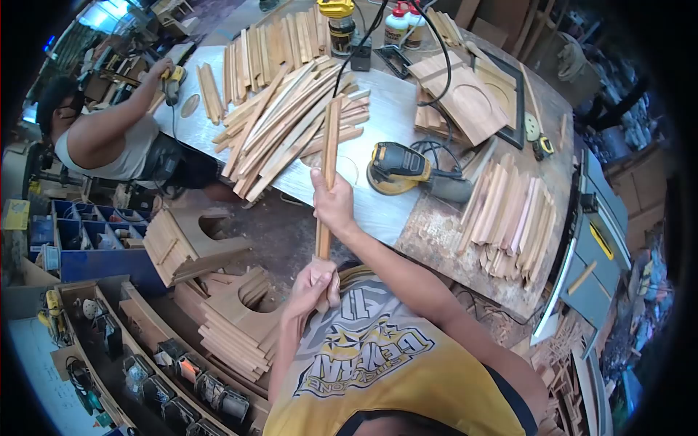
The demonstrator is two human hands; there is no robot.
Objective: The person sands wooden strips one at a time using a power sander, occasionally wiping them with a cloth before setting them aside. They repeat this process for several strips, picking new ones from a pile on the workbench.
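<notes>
A long wooden strip (329,142) is held upright in the view, its far end over the table. My right hand (333,202) is closed round its middle. Lower down, near my chest, my left hand (314,285) is wrapped round the near end of the same strip; a pale patch shows at the fingers, and I cannot make out if it is a separate thing. Beyond the right hand lies a loose heap of wooden strips (280,127) on the metal-topped table (382,131). A yellow and black sander (398,167) rests to the right of that hand.
Another person (109,138) works a sander (173,83) at the table's left. More strips (509,214) lie at the right, near wooden panels (462,98) and a tape measure (542,147). Cut-out wooden boards (243,323) and a tool shelf (138,320) stand at lower left. Black cables (447,54) hang overhead.
</notes>
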